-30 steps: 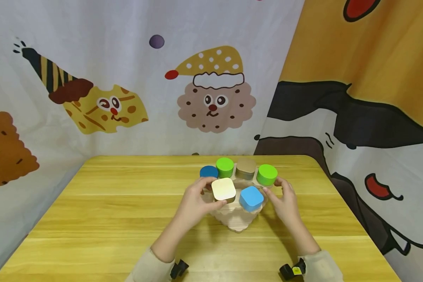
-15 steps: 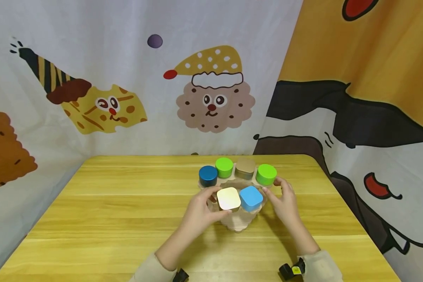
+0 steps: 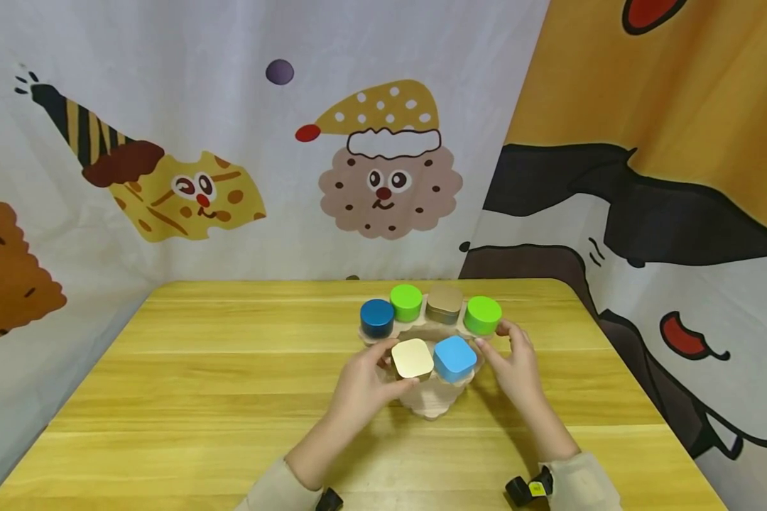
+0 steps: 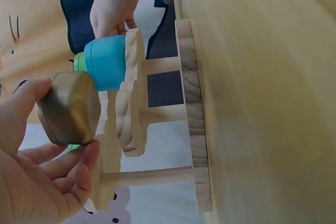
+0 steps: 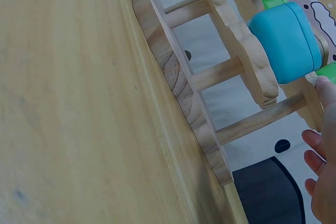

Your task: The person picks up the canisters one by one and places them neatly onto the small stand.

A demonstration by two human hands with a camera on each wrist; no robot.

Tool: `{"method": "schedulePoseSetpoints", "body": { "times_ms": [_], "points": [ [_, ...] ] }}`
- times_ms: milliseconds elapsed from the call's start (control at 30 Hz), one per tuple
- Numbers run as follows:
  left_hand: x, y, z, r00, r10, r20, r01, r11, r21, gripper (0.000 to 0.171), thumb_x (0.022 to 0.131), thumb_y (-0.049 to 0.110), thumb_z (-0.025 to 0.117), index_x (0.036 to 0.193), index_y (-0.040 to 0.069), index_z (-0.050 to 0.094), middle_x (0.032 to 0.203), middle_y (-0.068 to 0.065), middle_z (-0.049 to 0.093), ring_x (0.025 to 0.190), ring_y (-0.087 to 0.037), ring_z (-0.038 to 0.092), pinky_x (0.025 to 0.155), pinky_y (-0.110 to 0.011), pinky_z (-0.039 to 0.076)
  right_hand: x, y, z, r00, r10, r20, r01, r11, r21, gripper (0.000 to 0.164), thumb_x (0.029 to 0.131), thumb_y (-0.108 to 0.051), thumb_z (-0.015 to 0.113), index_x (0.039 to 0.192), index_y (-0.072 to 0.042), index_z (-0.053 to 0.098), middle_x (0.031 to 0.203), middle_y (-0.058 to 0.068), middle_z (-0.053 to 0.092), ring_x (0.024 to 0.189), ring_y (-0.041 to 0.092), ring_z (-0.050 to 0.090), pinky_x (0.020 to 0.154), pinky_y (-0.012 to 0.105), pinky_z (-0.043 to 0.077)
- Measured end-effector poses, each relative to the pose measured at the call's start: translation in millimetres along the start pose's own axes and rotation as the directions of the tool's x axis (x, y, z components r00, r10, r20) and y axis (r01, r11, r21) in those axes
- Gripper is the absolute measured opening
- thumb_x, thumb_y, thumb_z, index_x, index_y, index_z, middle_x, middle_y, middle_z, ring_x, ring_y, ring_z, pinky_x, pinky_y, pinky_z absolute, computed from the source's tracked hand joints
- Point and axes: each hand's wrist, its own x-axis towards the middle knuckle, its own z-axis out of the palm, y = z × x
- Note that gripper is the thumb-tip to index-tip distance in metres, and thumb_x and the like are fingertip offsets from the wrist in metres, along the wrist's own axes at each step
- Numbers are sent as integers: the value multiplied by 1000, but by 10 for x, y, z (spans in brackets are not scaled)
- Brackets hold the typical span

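Observation:
In the head view my left hand (image 3: 364,376) pinches a gold rounded-square box (image 3: 412,359) between thumb and fingers. The left wrist view shows this box (image 4: 71,107) tilted, a small gap off the middle tier of a wooden tiered stand (image 4: 131,114). Right beside it, a blue rounded-square box (image 3: 454,358) sits on that same tier. My right hand (image 3: 518,365) grips the right end of the stand's upper tier, thumb close to a green round box (image 3: 483,315). Its thumb and curled fingers (image 5: 313,139) show at the tier's edge in the right wrist view.
Along the upper tier stand a dark blue round box (image 3: 377,317), another green round box (image 3: 406,302) and a brown box (image 3: 444,305). The stand rests on a wooden table (image 3: 230,369). Behind the table hangs a cartoon-printed curtain (image 3: 224,92).
My left hand has moved the gold box right and toward me, beside the blue box, uncovering the dark blue one. In the last half second it barely shifts. My right hand stays put.

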Motion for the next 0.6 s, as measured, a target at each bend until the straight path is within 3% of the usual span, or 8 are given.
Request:
{"method": "schedulePoseSetpoints", "body": {
  "times_ms": [600],
  "points": [
    [24, -161, 79, 1000, 13, -2, -13, 999, 51, 66, 71, 31, 85, 127, 6, 60, 93, 0, 63, 81, -18, 59, 62, -24, 48, -3, -20, -10, 1000, -1, -6, 1, 1000, 12, 54, 88, -27, 72, 126, 6, 50, 113, 22, 52, 112, 37, 44, 98, 56, 33]
  ]
}}
